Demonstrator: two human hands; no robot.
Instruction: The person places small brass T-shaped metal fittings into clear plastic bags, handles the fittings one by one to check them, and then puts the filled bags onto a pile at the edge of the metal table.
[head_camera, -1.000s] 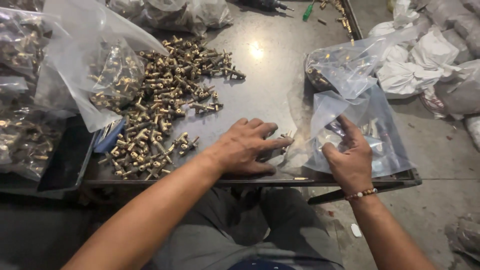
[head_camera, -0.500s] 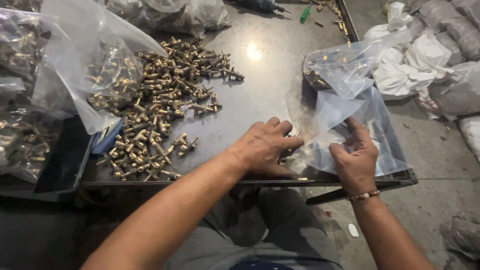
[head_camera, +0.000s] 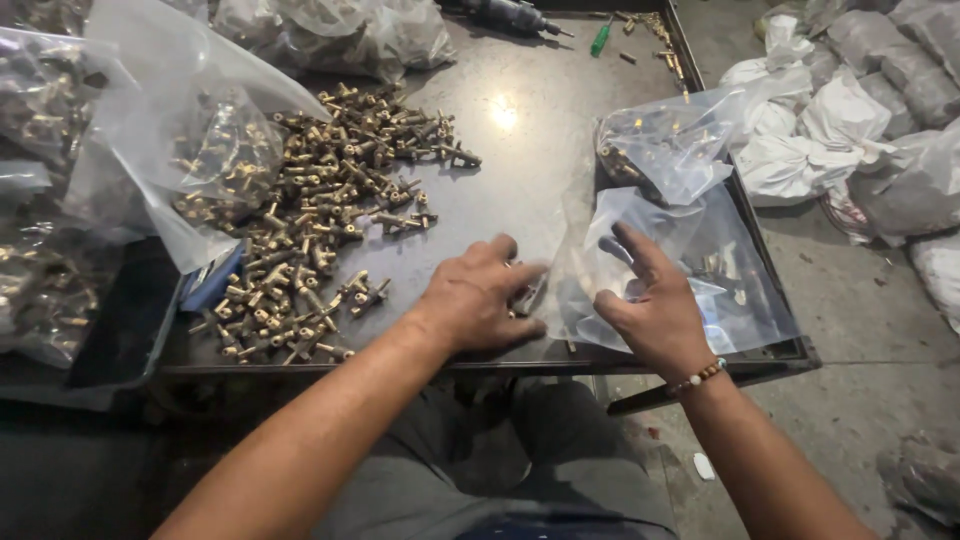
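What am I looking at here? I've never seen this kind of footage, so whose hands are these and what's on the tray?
This is one view, from a camera worn on a person's head, looking down at their own bare hands. They sit at a dark metal tray. The left hand rests flat near the mouth of a clear plastic bag, over a few small brass pieces. The right hand presses on that bag, its grip not closed. A loose pile of brass fittings lies to the left, with a fuller bag behind.
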